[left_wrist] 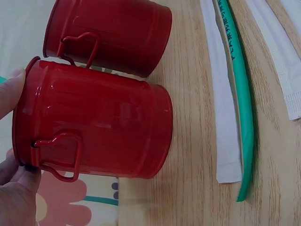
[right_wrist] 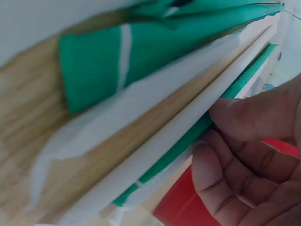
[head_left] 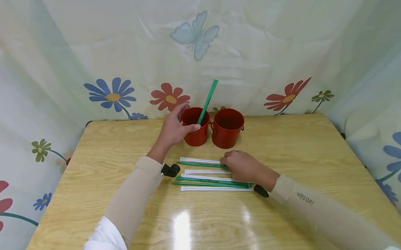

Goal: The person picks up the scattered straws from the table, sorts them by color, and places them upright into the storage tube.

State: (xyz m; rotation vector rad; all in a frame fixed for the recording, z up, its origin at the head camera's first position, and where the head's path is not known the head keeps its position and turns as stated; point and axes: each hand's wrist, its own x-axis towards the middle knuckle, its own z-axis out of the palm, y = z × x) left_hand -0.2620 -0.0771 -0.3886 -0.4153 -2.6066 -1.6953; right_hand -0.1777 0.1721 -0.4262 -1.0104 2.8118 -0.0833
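Two small red metal buckets stand side by side. My left hand (head_left: 174,128) holds the left bucket (head_left: 196,137) by its rim, thumb at the front and fingers around the far side. A green wrapped straw (head_left: 208,98) leans upright in that bucket. The right bucket (head_left: 227,135) has a side handle, and no hand touches it. In front of the buckets, my right hand (head_left: 244,168) pinches a green wrapped straw (head_left: 199,163) near its right end; the right wrist view shows thumb (right_wrist: 235,115) and forefinger at its edge. A white wrapped straw (left_wrist: 221,108) lies right along it.
Several more green and white wrapped straws (head_left: 210,188) lie roughly parallel on the wooden table (head_left: 130,214), nearer to me. A flower-printed curtain (head_left: 267,43) hangs behind the buckets and along both sides of the table.
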